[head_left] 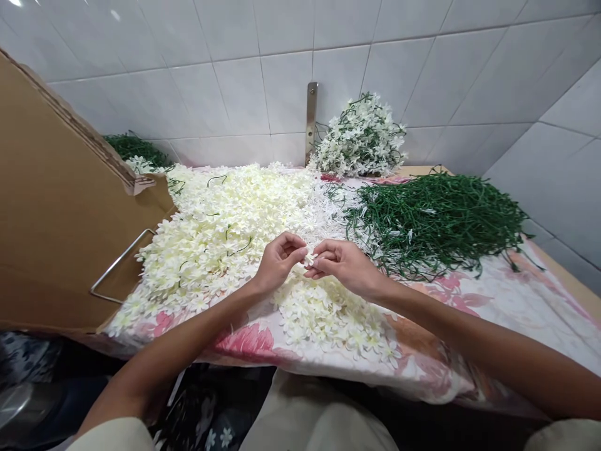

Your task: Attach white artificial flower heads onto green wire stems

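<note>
Just above the table's middle, my left hand point(283, 258) and my right hand point(342, 264) meet fingertip to fingertip. Between them is a small white artificial flower point(309, 257), pinched by the left thumb and forefinger. The right fingers close on its other side; whether they grip a separate small part is too fine to make out. Below the hands spreads a small heap of cream flower heads point(335, 313). A larger pile of cream flower heads point(220, 219) lies to the left. Green plastic stems point(436, 219) are heaped to the right, with thin white pieces point(328, 210) between the piles.
A cardboard box point(70, 219) stands at the left, near a bent metal wire handle point(117, 266). Against the tiled wall are a bunch of assembled white flowers point(361, 141) and a metal bracket point(311, 122). A floral cloth point(507, 300) covers the table.
</note>
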`<state>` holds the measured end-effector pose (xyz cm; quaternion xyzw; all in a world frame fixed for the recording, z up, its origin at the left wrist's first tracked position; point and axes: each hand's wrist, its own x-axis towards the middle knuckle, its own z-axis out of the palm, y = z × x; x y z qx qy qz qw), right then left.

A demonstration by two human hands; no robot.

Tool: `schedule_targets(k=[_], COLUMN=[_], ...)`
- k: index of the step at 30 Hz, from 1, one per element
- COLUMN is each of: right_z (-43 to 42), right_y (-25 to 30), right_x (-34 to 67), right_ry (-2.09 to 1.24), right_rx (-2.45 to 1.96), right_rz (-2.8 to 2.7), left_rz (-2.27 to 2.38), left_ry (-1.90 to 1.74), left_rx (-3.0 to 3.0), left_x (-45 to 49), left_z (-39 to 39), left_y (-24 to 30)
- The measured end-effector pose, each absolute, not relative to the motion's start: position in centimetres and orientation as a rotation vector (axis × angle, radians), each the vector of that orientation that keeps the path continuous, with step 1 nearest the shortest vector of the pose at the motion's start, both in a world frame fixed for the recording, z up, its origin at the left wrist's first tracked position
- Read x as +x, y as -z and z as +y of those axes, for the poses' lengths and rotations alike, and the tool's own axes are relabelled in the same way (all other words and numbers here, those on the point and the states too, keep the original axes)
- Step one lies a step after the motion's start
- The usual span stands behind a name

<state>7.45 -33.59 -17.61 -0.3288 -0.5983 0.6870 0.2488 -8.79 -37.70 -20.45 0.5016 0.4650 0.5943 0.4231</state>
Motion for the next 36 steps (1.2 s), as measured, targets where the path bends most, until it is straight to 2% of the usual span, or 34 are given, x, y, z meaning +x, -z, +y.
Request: schedule_targets(k=[10, 21, 29, 36], right_z=[-33.4, -33.5, -34.0, -34.4], right_y=[18.4, 18.4, 18.6, 17.6], right_x=[7.7, 7.9, 8.3, 9.2], right_ry=[-1.719, -1.699, -1.378, -1.409], right_rx=[-0.852, -0.821, -0.822, -0.806], right_rz=[-1.627, -1.671, -1.885, -1.920], left_rz=[1.270, 1.309, 1.423, 1.407], left_ry=[-1.380, -1.438, -1.379, -1.418], left_rx=[1.599, 1.680, 1.911, 2.181], left_x=[-8.9, -9.2, -8.8, -9.0], left_z=[-38.6, -38.3, -38.9, -39.1], left_y=[20.3, 20.4, 19.8, 18.9])
